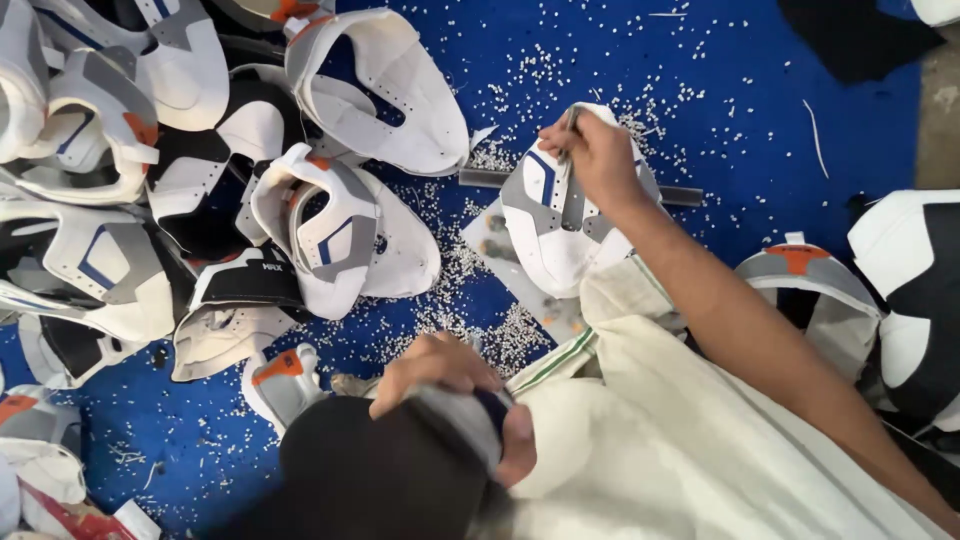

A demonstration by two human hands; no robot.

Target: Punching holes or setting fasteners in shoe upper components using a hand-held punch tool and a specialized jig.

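A thin metal tool [570,128] is pinched in the right hand [590,155], fingers over a white shoe upper [545,225]. A grey-and-dark piece [465,420] is gripped under the left hand's [440,370] fingers.

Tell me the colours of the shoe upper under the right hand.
Head view: the shoe upper is white with grey panels and a blue stripe; the right hand rests on it.
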